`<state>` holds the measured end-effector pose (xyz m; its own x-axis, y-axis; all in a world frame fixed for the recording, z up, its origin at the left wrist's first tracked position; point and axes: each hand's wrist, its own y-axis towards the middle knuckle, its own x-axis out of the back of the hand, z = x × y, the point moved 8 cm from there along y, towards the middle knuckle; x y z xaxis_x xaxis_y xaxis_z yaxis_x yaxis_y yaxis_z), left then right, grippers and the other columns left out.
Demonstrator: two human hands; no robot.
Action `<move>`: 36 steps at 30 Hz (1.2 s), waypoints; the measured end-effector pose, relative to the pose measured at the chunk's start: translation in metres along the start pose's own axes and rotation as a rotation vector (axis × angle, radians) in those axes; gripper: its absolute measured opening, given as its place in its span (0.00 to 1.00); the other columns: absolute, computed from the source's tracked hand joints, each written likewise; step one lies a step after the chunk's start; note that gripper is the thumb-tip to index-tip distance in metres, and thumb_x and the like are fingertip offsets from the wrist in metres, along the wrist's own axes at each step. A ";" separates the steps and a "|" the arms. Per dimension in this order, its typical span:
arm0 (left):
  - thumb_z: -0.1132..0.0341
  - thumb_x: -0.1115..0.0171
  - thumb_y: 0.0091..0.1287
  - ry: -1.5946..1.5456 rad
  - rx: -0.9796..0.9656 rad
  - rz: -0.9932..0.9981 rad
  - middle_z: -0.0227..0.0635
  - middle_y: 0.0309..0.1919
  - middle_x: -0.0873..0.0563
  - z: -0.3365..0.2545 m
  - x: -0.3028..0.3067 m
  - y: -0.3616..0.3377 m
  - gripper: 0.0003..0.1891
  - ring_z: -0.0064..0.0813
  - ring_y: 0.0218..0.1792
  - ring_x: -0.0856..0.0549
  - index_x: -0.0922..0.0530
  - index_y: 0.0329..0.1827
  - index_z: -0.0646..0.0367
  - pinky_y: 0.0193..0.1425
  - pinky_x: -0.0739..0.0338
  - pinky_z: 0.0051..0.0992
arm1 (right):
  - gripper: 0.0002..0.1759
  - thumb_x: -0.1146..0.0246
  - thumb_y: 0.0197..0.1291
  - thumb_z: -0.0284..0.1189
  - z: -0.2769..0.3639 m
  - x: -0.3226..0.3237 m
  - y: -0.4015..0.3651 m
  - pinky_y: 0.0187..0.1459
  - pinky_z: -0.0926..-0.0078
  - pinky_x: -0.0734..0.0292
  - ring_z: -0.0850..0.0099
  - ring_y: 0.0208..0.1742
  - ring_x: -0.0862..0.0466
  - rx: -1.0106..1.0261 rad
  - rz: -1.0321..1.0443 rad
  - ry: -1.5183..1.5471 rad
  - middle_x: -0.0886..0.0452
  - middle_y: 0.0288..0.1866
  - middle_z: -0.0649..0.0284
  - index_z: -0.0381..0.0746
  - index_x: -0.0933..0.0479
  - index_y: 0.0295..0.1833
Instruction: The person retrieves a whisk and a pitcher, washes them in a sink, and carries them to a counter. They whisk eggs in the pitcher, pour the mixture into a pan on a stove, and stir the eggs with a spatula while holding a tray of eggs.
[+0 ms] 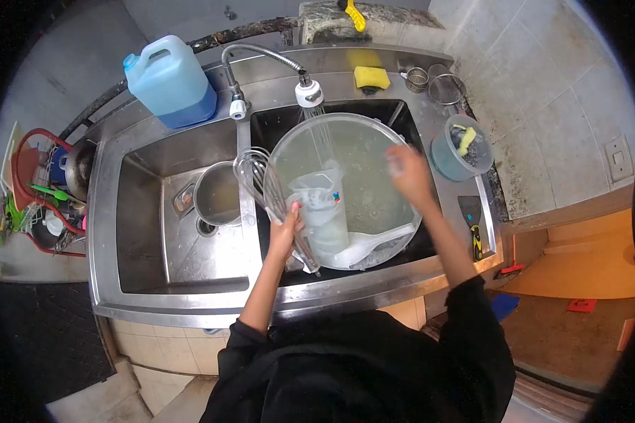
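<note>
My left hand (pixel 287 229) is wrapped round the handle of a wire whisk (pixel 261 180), its loops pointing up and left over the sink divider. Blurred by motion, my right hand (pixel 408 173) hovers over the right side of a large round basin (pixel 384 125) of cloudy water; its fingers are smeared. A translucent plastic pitcher (pixel 324 229) stands in the basin beside the whisk. Water streams down toward it from the white faucet head (pixel 308 93). Close to the pitcher, a white flat-bladed utensil (pixel 374 244) lies along the basin's near side.
In the left sink bowl (pixel 141 233) sits a metal pot (pixel 219 194) with liquid. A jug of blue liquid (pixel 171 84) stands behind it. Along the back and right are a yellow sponge (pixel 371 77), strainer (pixel 446 89), tub (pixel 453 158) and yellow-handled scraper (pixel 477 243). A dish rack (pixel 39 190) stands left.
</note>
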<state>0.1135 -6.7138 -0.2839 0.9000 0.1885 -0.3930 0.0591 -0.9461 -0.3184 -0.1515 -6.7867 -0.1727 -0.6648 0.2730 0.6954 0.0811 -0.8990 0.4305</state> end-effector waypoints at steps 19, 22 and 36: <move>0.71 0.51 0.55 -0.092 0.185 -0.589 0.40 0.27 0.26 0.190 0.053 0.110 0.12 0.34 0.27 0.23 0.32 0.41 0.67 0.27 0.27 0.35 | 0.06 0.49 0.48 0.24 -0.006 -0.134 -0.088 0.36 0.69 0.31 0.62 0.33 0.27 0.275 0.043 -0.242 0.28 0.30 0.57 0.35 0.30 0.32; 0.72 0.50 0.50 0.115 0.135 -0.619 0.40 0.28 0.25 0.201 0.054 0.112 0.13 0.32 0.28 0.24 0.31 0.39 0.69 0.28 0.28 0.31 | 0.06 0.48 0.49 0.25 0.031 -0.170 -0.101 0.35 0.64 0.31 0.57 0.32 0.26 0.227 0.381 0.223 0.28 0.29 0.53 0.33 0.30 0.31; 0.62 0.47 0.60 0.134 0.326 -0.071 0.36 0.46 0.26 0.171 0.006 0.054 0.19 0.25 0.43 0.25 0.33 0.51 0.63 0.46 0.30 0.23 | 0.32 0.48 0.47 0.52 -0.088 -0.245 -0.105 0.26 0.64 0.32 0.58 0.22 0.22 -0.974 0.354 0.128 0.25 0.20 0.46 0.30 0.25 0.17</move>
<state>0.0483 -6.7187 -0.4505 0.9485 0.1940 -0.2504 0.0019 -0.7939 -0.6080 -0.0622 -6.7893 -0.4389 -0.7983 -0.0475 0.6003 -0.3093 -0.8231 -0.4763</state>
